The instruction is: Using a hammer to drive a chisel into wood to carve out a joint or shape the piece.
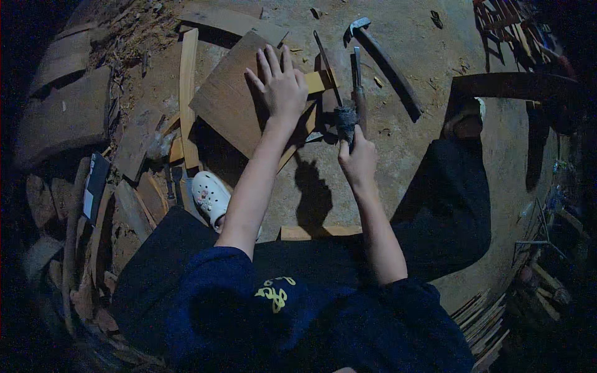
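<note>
My left hand (280, 87) lies with fingers spread on a square brown wooden board (227, 96). My right hand (357, 158) grips the dark wrapped handle of a long, thin-bladed tool (326, 62), whose blade points away from me beside a small yellow block (314, 84). A chisel-like tool with a wooden handle (360, 99) lies just right of it. A hammer (392, 71) with a curved metal head and dark handle rests on the dusty ground, farther right.
Wooden strips (188, 74) and scraps (130, 143) lie at the left, with more wood pieces (479, 323) at lower right. My left foot in a white clog (208, 193) is near the board. My dark-clothed legs (444, 205) frame the workspace; a short plank (317, 232) lies between them.
</note>
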Demonstrator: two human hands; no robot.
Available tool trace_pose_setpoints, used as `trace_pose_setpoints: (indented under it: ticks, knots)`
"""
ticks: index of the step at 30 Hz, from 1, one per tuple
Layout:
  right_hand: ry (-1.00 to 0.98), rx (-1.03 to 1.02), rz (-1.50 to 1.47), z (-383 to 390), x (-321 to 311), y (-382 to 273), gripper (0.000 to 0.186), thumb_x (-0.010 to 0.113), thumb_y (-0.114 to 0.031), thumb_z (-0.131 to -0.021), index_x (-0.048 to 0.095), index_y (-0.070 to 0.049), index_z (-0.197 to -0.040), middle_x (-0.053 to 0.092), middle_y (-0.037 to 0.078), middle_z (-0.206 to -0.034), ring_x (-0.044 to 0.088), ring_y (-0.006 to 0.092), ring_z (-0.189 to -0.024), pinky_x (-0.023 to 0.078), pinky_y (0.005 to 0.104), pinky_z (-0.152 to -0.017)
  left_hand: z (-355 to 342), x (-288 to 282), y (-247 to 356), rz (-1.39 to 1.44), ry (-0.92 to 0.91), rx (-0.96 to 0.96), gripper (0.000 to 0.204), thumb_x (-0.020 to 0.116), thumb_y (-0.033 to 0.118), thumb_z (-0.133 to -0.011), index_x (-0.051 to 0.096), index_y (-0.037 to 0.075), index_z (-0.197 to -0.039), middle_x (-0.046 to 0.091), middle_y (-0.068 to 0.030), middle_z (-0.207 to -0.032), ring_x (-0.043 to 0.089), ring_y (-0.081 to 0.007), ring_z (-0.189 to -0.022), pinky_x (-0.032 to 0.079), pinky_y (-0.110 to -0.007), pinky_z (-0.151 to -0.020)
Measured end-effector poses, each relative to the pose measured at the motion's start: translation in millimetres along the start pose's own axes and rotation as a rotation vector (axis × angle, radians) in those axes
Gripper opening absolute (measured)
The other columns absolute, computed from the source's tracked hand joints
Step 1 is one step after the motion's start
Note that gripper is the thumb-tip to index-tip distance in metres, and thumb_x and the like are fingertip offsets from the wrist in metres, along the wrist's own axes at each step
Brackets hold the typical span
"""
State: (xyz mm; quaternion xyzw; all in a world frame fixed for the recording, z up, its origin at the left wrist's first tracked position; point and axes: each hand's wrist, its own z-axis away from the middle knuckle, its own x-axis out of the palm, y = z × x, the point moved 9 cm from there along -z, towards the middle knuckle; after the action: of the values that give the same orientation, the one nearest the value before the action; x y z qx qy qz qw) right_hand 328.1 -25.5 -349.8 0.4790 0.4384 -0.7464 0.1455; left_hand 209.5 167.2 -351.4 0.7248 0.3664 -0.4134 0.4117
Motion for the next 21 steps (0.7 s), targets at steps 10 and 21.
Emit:
trace_pose_setpoints:
  ticks: [10,21]
  knots:
    - [-0.158,0.09,0.151,7,-3,-24,0.036,0.059,-0.015,-0.081,0.05,0.001,-0.112,0.063,0.028,-0.076,0.063,0.0457,-0.075,0.05,0.0539,-0.068,-2,9,0,0.063,0.049,-0.05,0.047,0.04,0.031,-0.094,0.049,0.015,-0.137,0.026,-0.0205,-0.151,0.016,-0.036,-0.143,0.002,-0.064,-0.11]
    - [-0.193,0.092,0.168,4,-10,-43,0.025,0.058,-0.015,-0.083,0.05,0.002,-0.099,0.063,0.03,-0.08,0.063,0.0476,-0.076,0.05,0.0547,-0.07,-3,1,4,0.012,0.013,-0.031,0.036,0.046,0.026,-0.087,0.061,0.009,-0.115,0.033,-0.0163,-0.149,0.023,-0.0381,-0.14,0.013,-0.065,-0.108]
